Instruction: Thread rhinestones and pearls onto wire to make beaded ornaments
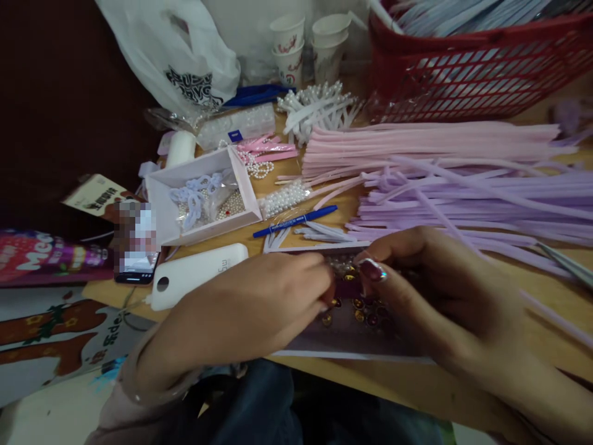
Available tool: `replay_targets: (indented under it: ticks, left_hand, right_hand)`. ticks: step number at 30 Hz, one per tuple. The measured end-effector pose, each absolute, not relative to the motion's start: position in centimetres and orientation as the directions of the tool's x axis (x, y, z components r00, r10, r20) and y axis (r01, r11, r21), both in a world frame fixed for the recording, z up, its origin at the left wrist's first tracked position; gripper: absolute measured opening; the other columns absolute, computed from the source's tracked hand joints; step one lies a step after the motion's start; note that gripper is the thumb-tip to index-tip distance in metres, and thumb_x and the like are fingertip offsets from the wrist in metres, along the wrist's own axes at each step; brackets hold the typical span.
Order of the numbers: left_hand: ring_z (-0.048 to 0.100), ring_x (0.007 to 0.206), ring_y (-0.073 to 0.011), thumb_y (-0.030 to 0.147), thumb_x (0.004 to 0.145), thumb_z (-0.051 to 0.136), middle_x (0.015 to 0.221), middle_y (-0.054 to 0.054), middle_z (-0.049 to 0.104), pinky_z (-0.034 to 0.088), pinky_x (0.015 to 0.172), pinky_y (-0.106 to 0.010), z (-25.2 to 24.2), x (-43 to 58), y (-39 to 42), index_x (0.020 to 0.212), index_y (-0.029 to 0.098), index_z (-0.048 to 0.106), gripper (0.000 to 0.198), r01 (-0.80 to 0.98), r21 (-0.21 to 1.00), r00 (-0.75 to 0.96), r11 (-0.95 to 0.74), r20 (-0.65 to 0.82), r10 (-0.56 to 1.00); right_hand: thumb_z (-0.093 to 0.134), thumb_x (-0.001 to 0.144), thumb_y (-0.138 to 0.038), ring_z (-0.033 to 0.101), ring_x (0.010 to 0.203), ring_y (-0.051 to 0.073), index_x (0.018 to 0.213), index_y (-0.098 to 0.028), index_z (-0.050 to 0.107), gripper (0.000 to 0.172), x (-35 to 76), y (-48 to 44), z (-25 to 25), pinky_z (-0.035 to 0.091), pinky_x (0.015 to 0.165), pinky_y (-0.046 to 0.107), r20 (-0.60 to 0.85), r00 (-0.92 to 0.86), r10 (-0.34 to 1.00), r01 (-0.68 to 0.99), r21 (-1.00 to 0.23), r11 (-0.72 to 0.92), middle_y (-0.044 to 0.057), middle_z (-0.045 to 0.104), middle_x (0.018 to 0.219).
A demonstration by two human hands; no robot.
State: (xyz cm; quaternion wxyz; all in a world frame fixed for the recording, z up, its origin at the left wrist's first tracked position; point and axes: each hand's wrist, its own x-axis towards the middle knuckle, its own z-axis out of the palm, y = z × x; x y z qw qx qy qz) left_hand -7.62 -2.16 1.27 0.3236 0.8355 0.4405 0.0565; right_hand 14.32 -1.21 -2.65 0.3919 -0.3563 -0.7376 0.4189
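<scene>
Over a shallow white box [352, 355] at the table's front edge, both hands come close together. My left hand [259, 303] has its fingers curled in and closed; what lies in them is hidden. With thumb and forefinger pinched, my right hand [445, 296] holds something too dim to make out. Between the hands shows a dark red patch with clear shiny bits [341, 266] above it. Several small gold and dark red round pieces [359, 315] lie in the box below the fingers.
Purple pipe cleaners [463, 204] and pink pipe cleaners [426, 145] lie behind the right hand. A blue pen [296, 221], a white box of beads [162, 210], a white power bank [199, 275] and a phone [134, 275] are left. Farther back stand a red basket [463, 74] and paper cups [287, 37].
</scene>
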Motion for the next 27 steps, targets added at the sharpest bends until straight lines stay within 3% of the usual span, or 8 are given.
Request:
replay_targets:
  ticks: [3, 5, 9, 13, 19, 27]
  left_hand:
    - [0.057, 0.074, -0.0143, 0.025, 0.101, 0.043, 0.082, 0.002, 0.060, 0.043, 0.068, -0.028, 1.8, -7.2, -2.0, 0.094, 0.022, 0.052, 0.012, 0.593, 0.802, 0.441, -0.071, -0.250, 0.862]
    - [0.053, 0.068, -0.0114, 0.035, 0.104, 0.037, 0.079, 0.004, 0.055, 0.044, 0.066, -0.026, 1.7, -7.0, -2.3, 0.095, 0.023, 0.048, 0.019, 0.345, 0.930, 0.411, 0.129, -0.273, 0.870]
    - [0.048, 0.064, -0.0092, 0.042, 0.103, 0.041, 0.073, 0.004, 0.050, 0.041, 0.060, -0.022, 0.8, -6.7, -2.8, 0.091, 0.021, 0.047, 0.025, -0.006, 0.944, 0.482, 0.331, -0.287, 0.828]
    - [0.048, 0.058, -0.0075, 0.038, 0.102, 0.043, 0.068, 0.005, 0.046, 0.039, 0.057, -0.021, 0.4, -6.2, -2.7, 0.089, 0.020, 0.048, 0.023, -0.128, 0.918, 0.492, 0.375, -0.270, 0.828]
    - [0.048, 0.054, -0.0061, 0.031, 0.102, 0.042, 0.064, 0.006, 0.042, 0.037, 0.055, -0.019, 0.3, -5.9, -2.7, 0.085, 0.019, 0.047, 0.022, -0.138, 0.914, 0.466, 0.380, -0.279, 0.840]
    - [0.048, 0.057, -0.0068, 0.037, 0.101, 0.046, 0.066, 0.006, 0.044, 0.037, 0.055, -0.019, 0.0, -5.8, -2.8, 0.086, 0.020, 0.049, 0.023, -0.153, 0.915, 0.477, 0.374, -0.263, 0.839]
  right_hand:
    - [0.055, 0.096, -0.016, 0.060, 0.063, 0.006, 0.098, -0.026, 0.060, 0.012, 14.0, -1.1, -2.4, 0.049, 0.058, 0.016, 0.314, -0.463, 0.829, 0.203, -0.873, 0.444, -0.005, 0.066, 0.079]
    - [0.055, 0.096, -0.016, 0.062, 0.065, 0.008, 0.097, -0.024, 0.061, 0.011, 13.8, -1.1, -2.4, 0.049, 0.058, 0.016, 0.344, -0.466, 0.815, 0.196, -0.858, 0.475, -0.004, 0.068, 0.078]
    - [0.054, 0.096, -0.014, 0.063, 0.065, 0.009, 0.096, -0.022, 0.061, 0.011, 13.6, -1.2, -2.7, 0.049, 0.060, 0.017, 0.392, -0.449, 0.803, 0.159, -0.849, 0.503, -0.003, 0.069, 0.078]
    - [0.055, 0.095, -0.010, 0.063, 0.066, 0.008, 0.096, -0.021, 0.061, 0.013, 13.6, -1.5, -2.8, 0.049, 0.060, 0.014, 0.426, -0.390, 0.816, 0.124, -0.854, 0.505, -0.003, 0.068, 0.079]
    - [0.055, 0.095, -0.010, 0.065, 0.066, 0.009, 0.097, -0.019, 0.062, 0.012, 13.5, -1.5, -2.6, 0.050, 0.060, 0.017, 0.435, -0.378, 0.817, 0.135, -0.848, 0.513, -0.001, 0.071, 0.079]
    - [0.054, 0.094, -0.009, 0.063, 0.067, 0.008, 0.097, -0.018, 0.062, 0.012, 13.8, -1.6, -2.8, 0.049, 0.060, 0.015, 0.456, -0.360, 0.814, 0.126, -0.840, 0.527, -0.002, 0.069, 0.079]
